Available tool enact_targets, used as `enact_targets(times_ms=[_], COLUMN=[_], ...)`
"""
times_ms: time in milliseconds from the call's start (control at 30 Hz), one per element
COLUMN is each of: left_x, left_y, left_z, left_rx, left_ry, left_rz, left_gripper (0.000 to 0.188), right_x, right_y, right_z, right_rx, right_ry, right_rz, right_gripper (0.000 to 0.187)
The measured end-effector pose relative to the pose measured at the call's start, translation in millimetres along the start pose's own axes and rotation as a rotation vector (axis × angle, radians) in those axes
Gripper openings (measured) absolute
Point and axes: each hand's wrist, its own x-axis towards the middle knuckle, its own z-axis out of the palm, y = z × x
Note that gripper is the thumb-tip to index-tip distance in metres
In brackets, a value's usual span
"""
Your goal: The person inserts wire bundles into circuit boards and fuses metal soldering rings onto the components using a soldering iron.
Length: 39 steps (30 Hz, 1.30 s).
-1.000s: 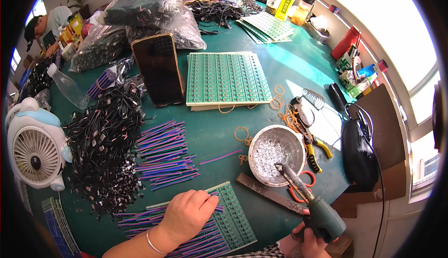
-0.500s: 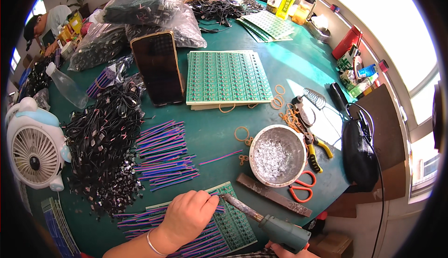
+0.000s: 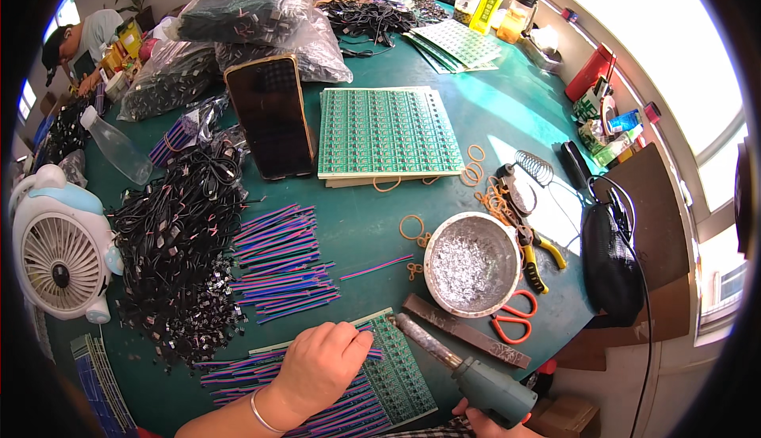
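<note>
My left hand [image 3: 329,363] is closed in a pinch on a thin purple-blue wire [image 3: 369,351], above a green circuit board panel [image 3: 400,378]. Many such wires lie in rows across that panel, partly under my hand and wrist. In my right hand [image 3: 482,424], at the lower edge, is a soldering iron [image 3: 495,390] with a green-grey body, gripped at its handle. Its dark, crusted tip is a short way right of my left fingertips, over the panel's upper edge. Just beyond lies a narrow brown metal bar [image 3: 464,331].
A round bowl [image 3: 473,305] of silvery flakes, orange-handled scissors [image 3: 515,317] and yellow-handled pliers [image 3: 534,262] sit to the right. Leftward are wire bundles [image 3: 281,267], tangled black cables [image 3: 178,240] and a white fan [image 3: 62,248]. Farther back stand a phone [image 3: 271,117] and stacked panels [image 3: 388,133].
The soldering iron has shifted to the right and its tip is now farther from my left fingertips. My left hand stays in nearly the same place, still pinching.
</note>
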Motion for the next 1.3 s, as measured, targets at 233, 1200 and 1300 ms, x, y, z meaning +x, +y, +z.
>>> enact_targets(times_ms=[233, 1200, 1300], left_x=[-1.9, -2.3, -2.2], left_y=[0.9, 2.2, 3.4], left_z=[-0.1, 2.2, 2.5], left_rx=[0.018, 0.066, 0.07], left_ry=[0.005, 0.01, 0.007], left_rz=[0.002, 0.027, 0.023], left_gripper=[0.019, 0.019, 0.019], right_x=[-4.0, 12.9, 4.1], right_y=[5.1, -3.9, -6.5], right_z=[-32.6, -0.9, -24.1], right_rx=[0.245, 0.284, 0.355], right_ry=[0.143, 0.224, 0.246], right_rz=[-0.033, -0.072, 0.0], right_gripper=[0.039, 0.036, 0.041])
